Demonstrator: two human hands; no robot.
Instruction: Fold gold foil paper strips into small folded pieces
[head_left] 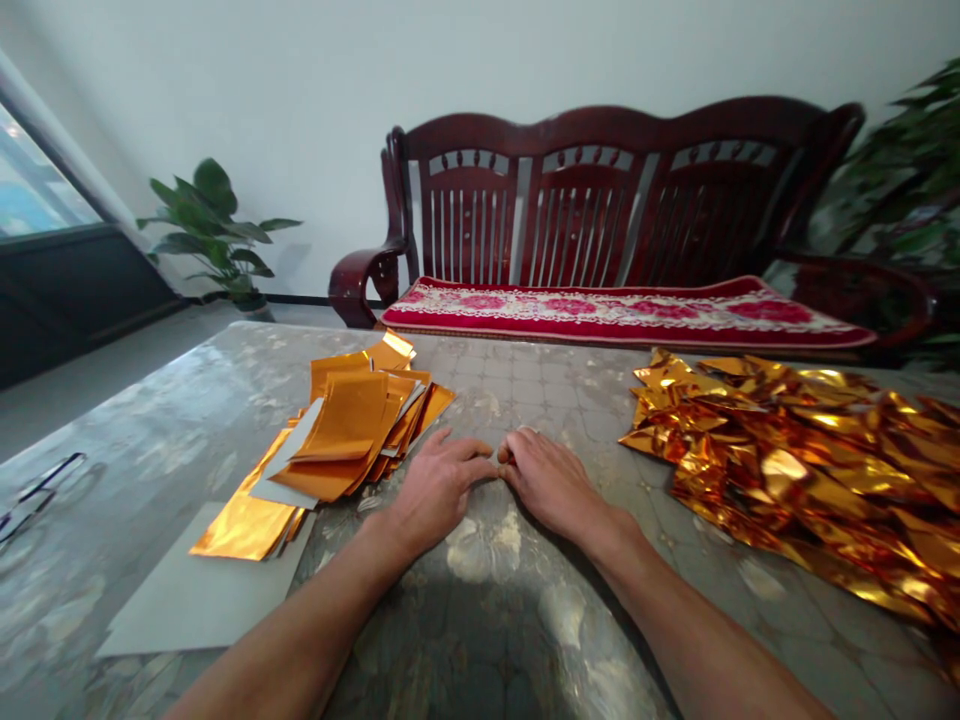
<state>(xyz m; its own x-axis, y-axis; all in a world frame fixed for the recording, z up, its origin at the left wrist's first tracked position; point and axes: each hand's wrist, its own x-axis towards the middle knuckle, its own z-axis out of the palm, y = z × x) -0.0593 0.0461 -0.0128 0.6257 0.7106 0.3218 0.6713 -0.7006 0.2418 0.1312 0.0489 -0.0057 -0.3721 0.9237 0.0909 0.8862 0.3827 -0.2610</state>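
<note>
Poised with the thumb and forefinger of the left hand (441, 482) extended toward the curled fingers of the right hand (551, 475), all but meeting at the tips over the table (555, 390). Impossible to say whether closed on anything: too small and blurred at the fingertips. Can see a loose pile of gold sheets (341, 415) just beside the left hand, overlapped, with the lower ones mostly hidden. Can make out pale card (202, 595) under that pile, partly covered. Can see, well to the right of both hands, a heap of gold foil (795, 470), cut off at the right edge and too tangled to count. Can just spot glasses (37, 492), cropped at far left. Can see behind 1 bench (585, 190), 1 cloth (630, 308) and 2 plants (217, 215), dim and cropped on the right.
</note>
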